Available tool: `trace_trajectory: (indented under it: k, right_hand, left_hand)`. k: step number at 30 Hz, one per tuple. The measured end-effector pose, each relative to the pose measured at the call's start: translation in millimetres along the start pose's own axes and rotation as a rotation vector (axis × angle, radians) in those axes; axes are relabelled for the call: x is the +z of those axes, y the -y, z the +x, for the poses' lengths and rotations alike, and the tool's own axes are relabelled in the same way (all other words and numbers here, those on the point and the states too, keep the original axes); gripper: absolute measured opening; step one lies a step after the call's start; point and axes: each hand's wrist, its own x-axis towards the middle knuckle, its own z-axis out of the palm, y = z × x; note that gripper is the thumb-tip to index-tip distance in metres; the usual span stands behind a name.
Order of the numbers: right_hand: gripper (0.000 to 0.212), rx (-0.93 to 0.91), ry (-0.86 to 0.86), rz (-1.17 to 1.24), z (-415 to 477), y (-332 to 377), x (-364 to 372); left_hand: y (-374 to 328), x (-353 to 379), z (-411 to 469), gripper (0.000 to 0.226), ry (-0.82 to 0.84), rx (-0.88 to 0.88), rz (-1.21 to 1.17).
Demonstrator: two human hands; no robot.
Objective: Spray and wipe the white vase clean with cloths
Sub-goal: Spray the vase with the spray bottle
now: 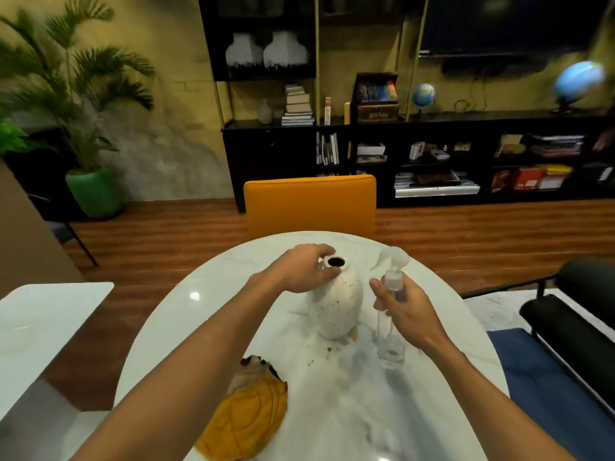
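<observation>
Person at a round white marble surface (432, 377), both bare arms reaching in. White vase (337, 304), speckled brown, stands upright near the middle of the surface, dark mouth facing up. Left hand (304, 269) sits on the vase's neck, fingers curled around the rim, thumb side toward the person; it grips the top. Right hand (404, 314) is clamped around a clear spray bottle (391, 327), just right of the vase and not touching it. Bottle upright, base on or just above the surface, cannot tell which. Its nozzle head points left toward the vase, blurred. A little liquid at the bottle's bottom. The two hands are apart, vase between them.

Brown crumbs or specks lie on the surface by the vase's base, on the near side. Yellow cloth (246, 417) lies crumpled at the near left edge of the surface, with a second patterned cloth (253, 369) bunched at its far end; both well clear of the hands.

Orange chair (309, 204) at the far side of the surface. Black shelf (432, 144) with books and two globes along the back wall. Potted palm (83, 111) in a green pot, far left. Wood floor.
</observation>
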Motion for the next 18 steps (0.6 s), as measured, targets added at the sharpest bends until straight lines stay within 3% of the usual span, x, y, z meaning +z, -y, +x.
trace_trajectory:
  k: [6, 12, 18]
  right_hand:
    - [0.057, -0.116, 0.002, -0.010, -5, -38, 7]
    - [0.043, -0.225, -0.048, 0.000, -26, -47, 8]
    - [0.044, -0.241, -0.043, -0.029, -49, -42, 9]
  left_hand:
    - [-5, 6, 3, 0.054, -0.106, 0.027, 0.147]
    - [-11, 19, 2, 0.051, -0.203, 0.003, 0.226]
    - [-24, 25, -14, 0.045, -0.239, -0.056, 0.242]
